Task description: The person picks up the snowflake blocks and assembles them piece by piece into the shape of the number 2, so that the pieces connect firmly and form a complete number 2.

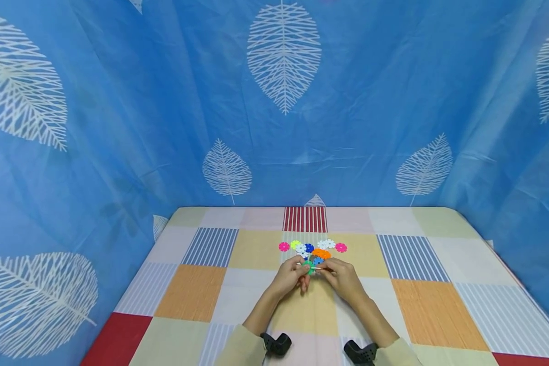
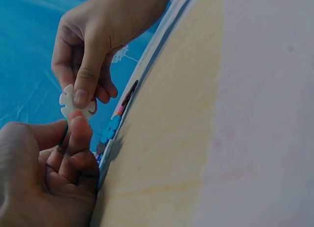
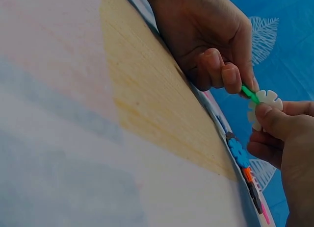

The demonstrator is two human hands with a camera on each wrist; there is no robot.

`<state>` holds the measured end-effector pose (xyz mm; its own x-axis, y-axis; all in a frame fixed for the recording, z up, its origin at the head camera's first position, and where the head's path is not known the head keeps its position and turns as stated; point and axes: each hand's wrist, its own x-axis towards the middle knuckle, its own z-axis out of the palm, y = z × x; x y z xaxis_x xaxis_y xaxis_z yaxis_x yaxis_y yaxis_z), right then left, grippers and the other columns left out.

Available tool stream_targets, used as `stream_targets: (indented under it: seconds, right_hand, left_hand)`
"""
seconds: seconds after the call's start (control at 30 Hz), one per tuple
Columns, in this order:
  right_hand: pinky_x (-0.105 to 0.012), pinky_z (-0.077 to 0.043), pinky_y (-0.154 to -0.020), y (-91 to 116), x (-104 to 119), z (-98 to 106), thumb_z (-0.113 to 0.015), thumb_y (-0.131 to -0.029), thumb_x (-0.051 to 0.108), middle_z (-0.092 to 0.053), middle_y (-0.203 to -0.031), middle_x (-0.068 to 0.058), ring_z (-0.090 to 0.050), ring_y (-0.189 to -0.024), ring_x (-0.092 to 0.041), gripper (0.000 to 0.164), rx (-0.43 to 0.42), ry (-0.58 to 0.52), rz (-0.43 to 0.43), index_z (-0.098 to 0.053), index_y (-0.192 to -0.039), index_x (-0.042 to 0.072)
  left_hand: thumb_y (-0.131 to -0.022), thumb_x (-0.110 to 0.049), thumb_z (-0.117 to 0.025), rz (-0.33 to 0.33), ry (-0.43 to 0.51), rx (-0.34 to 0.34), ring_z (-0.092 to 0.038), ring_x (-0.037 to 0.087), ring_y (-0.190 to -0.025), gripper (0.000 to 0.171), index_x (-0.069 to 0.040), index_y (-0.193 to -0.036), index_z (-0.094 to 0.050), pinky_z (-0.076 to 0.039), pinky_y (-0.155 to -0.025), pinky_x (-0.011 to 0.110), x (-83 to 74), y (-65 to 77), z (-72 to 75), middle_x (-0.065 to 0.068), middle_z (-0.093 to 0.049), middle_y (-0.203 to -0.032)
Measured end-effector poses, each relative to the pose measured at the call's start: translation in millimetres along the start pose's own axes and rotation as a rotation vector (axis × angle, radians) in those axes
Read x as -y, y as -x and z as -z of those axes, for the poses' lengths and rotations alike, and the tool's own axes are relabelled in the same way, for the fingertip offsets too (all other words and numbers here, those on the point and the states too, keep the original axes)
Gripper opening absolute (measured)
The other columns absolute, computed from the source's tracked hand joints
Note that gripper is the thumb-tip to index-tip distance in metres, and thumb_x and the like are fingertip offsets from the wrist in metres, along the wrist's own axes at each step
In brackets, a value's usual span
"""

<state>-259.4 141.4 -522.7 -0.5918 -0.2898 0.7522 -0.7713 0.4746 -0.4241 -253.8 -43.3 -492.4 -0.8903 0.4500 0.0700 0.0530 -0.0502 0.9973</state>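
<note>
Two flat, flower-shaped plastic discs are held in the air above the worktop (image 1: 304,317), between the two hands. A white disc (image 3: 270,96) is pinched between the thumb and fingers of the right hand (image 1: 344,279). Its rim is divided by narrow slots into rounded, petal-like lobes, and its surface appears plain and matt. Part of its face is covered by the right thumb; in the head view it is presented nearly edge-on, as a thin pale strip.

A bright green disc (image 3: 249,92) is grasped by the fingers of the left hand (image 1: 288,278). In the right wrist view it is seen edge-on, as a narrow green strip directed at the rim of the white disc, at an angle to its face. The two are brought together at their edges; whether the slots are engaged cannot be told, since the joint is partly hidden by fingers.

Beyond the hands, further discs of the same pattern are laid out loosely: a light blue disc (image 1: 318,261) nearest, orange discs (image 1: 326,254) just behind, then a dark blue disc (image 1: 309,247), a yellow disc (image 1: 295,244) and, at either end, pink discs (image 1: 341,247). The worktop is covered by a patchwork-patterned cloth (image 1: 247,292).
</note>
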Motion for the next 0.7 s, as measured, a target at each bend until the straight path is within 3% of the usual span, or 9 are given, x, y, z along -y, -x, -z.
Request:
stream_targets:
  seconds: [0.17,0.33,0.43,0.6,0.7]
  right_hand:
    - [-0.013,-0.05,-0.062,2,-2,-1,-0.076,-0.068,-0.005,-0.066,-0.077,0.001,-0.06,-0.066,-0.009,0.019,-0.039,-0.05,-0.032,-0.068,-0.079,0.007]
    - [-0.014,-0.051,-0.06,4,-2,-3,-0.074,-0.072,-0.006,-0.068,-0.076,-0.007,-0.064,-0.064,-0.014,0.015,-0.083,-0.173,-0.158,-0.069,-0.082,0.005]
    - [-0.016,-0.052,-0.059,4,-1,-3,-0.071,-0.072,-0.01,-0.068,-0.075,-0.012,-0.065,-0.063,-0.02,0.015,-0.096,-0.24,-0.212,-0.069,-0.082,0.002]
    - [-0.018,-0.053,-0.06,0,5,-1,-0.069,-0.071,-0.016,-0.067,-0.075,-0.016,-0.064,-0.063,-0.028,0.015,-0.095,-0.268,-0.191,-0.067,-0.08,-0.004]
    - [-0.018,-0.053,-0.059,0,5,-1,-0.07,-0.07,-0.015,-0.068,-0.077,-0.013,-0.064,-0.063,-0.024,0.017,-0.086,-0.257,-0.159,-0.068,-0.081,-0.002]
  left_hand:
    - [-0.096,-0.001,-0.044,-0.013,0.024,0.008,-0.053,0.013,-0.042,0.015,0.007,-0.083,-0.044,-0.033,-0.041,0.018,0.5,-0.4,0.0,0.008,-0.057,-0.056]
    - [-0.096,-0.004,-0.044,0.014,0.065,-0.004,-0.057,0.011,-0.047,0.015,0.002,-0.083,-0.045,-0.034,-0.042,0.018,6.2,-3.2,3.0,0.004,-0.06,-0.059]
    - [-0.097,-0.007,-0.045,0.028,0.084,-0.031,-0.059,0.012,-0.049,0.014,0.001,-0.085,-0.047,-0.036,-0.043,0.018,15.4,-7.0,5.1,0.009,-0.063,-0.062]
    - [-0.096,-0.013,-0.048,0.011,0.097,-0.051,-0.063,0.014,-0.058,0.022,0.007,-0.106,-0.051,-0.044,-0.046,0.02,27.2,-11.5,6.4,0.023,-0.066,-0.079]
    - [-0.096,-0.019,-0.05,-0.013,0.07,-0.023,-0.065,0.014,-0.064,0.033,0.006,-0.118,-0.053,-0.048,-0.051,0.021,29.8,-12.0,6.7,0.022,-0.067,-0.086]
